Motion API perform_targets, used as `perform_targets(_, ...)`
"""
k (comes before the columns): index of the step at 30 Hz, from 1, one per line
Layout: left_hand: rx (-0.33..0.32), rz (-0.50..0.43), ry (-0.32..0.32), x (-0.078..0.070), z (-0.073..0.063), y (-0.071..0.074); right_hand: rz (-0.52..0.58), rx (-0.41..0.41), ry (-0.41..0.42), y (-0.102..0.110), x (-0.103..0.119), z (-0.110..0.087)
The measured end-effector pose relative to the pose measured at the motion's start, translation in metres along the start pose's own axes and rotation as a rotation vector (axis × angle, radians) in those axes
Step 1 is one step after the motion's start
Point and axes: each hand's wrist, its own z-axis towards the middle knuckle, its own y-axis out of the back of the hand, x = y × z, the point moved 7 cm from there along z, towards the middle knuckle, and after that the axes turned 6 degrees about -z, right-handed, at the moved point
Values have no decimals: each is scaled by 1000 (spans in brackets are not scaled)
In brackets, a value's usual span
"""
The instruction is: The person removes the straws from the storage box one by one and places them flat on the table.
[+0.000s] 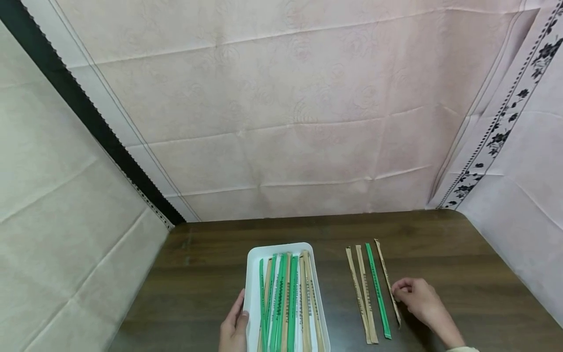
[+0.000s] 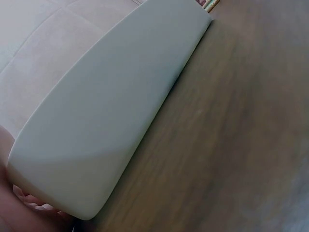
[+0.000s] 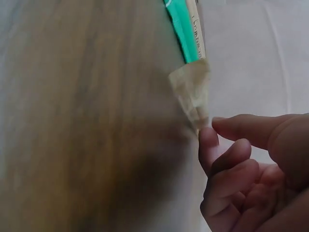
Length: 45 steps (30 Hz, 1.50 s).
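A white tray stands on the table and holds several slim green and tan paper-wrapped sticks, laid lengthwise side by side. My left hand grips the tray's left side. From the left wrist, the tray's outer wall fills much of the view. To the right of the tray lie two tan wrapped sticks and a green wrapped stick. My right hand pinches the rightmost tan wrapped stick near its middle; its wrapper meets the thumb and index fingertips up close.
The brown wooden table ends at a pale cloth wall behind. More cloth hangs at the left and at the right, close beyond the table's side edges.
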Motion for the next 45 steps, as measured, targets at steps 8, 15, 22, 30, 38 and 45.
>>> perform_targets(8,14,12,13,3,0,-1,55,-79,23,10,52,-21)
perform_targets(15,-39,8,35,3,1,2,210,-98,130,-14,133,-33)
perform_targets(22,-41,6,41,2,-1,2,76,-36,301,-73,186,-40)
perform_targets(30,-30,-8,50,1,-1,0,-218,-107,374,-119,209,-45)
perform_targets(38,-23,-16,49,1,0,0,-327,-240,361,-127,213,-39)
perform_targets(45,-18,-14,50,2,-1,0,-200,-216,305,-125,208,-34)
